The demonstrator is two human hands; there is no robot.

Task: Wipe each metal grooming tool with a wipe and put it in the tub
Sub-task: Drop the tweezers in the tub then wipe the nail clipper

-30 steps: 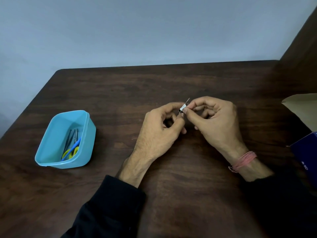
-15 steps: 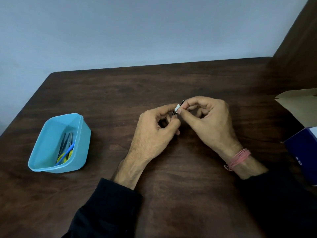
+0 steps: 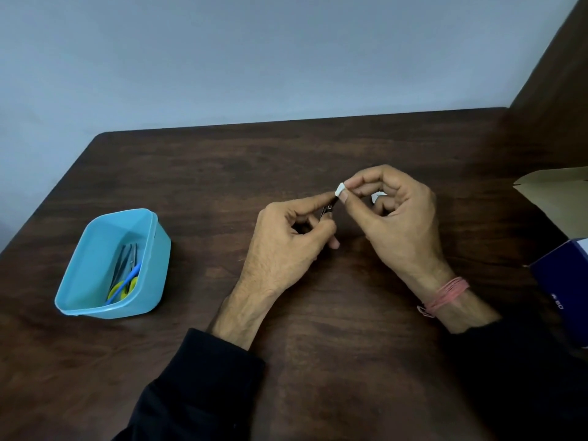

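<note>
Two hands work over a dark wooden desk (image 3: 318,361), and at its left side stands a light blue plastic tub (image 3: 79,294), open at the top. Inside the tub lie several slim metal tools (image 3: 125,262) together with a pair of scissors with yellow and blue handles (image 3: 124,286), all leaning along its right wall. Toward the middle, the left hand (image 3: 286,246) comes out of a black sleeve (image 3: 197,386) and pinches a small dark metal grooming tool (image 3: 327,210) between thumb and forefinger, the other fingers curled under; most of the tool is hidden in the grip, so its kind cannot be told. Just beside it, the right hand (image 3: 394,218) pinches a small white wipe (image 3: 339,188) between thumb and forefinger, and the wipe meets the upper tip of the tool. A bit of white shows inside the curl of this hand's fingers. A pink thread band (image 3: 445,294) is wound round the right wrist. At the right edge lies a tan cardboard flap (image 3: 553,198), and below it a dark blue box (image 3: 563,288) with small white print, too blurred to read. A pale blue-grey wall (image 3: 254,58) stands behind the desk.
</note>
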